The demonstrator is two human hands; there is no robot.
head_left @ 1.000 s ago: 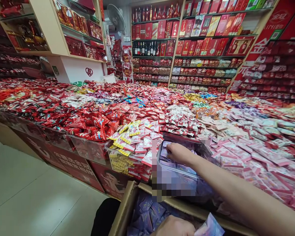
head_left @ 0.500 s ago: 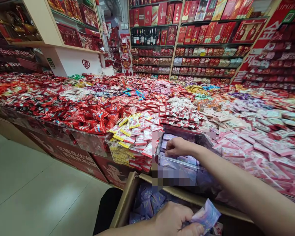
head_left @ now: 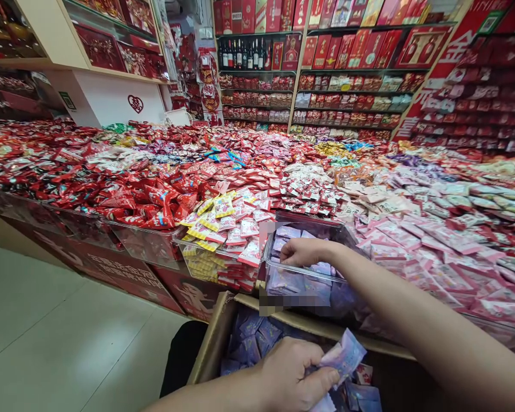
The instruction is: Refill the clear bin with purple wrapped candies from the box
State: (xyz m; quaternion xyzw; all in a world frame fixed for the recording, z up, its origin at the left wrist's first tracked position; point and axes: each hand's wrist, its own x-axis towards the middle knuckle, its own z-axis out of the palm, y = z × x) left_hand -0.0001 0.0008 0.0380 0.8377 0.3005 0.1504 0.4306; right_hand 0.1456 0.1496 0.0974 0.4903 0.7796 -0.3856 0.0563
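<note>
My left hand (head_left: pixel 298 369) is over an open cardboard box (head_left: pixel 278 309). Pinched between its thumb and fingers is a shiny purple candy packet (head_left: pixel 345 353), and another purple packet pokes out under the thumb. More purple packets (head_left: pixel 251 343) lie loose inside the box, with a red-and-white one among them. Ahead, my right hand (head_left: pixel 302 252) reaches down into a clear plastic bin (head_left: pixel 302 274) partly filled with the same purple packets. Its fingers are curled down against them, and the fingertips are hidden, so I cannot make out what they hold.
Left of the bin is another clear bin (head_left: pixel 214 266) of yellow and pink-white packets. Pink packets (head_left: pixel 433 263) are heaped at right, red ones (head_left: pixel 154 200) at left. Shelves of boxes and bottles (head_left: pixel 242 54) stand behind. Tiled floor (head_left: pixel 68 332) shows at lower left.
The view has shifted slightly, so the scene sits further left and up. My left hand has drawn a little left with its packet, showing more packets in the box. My right hand stays in the bin.
</note>
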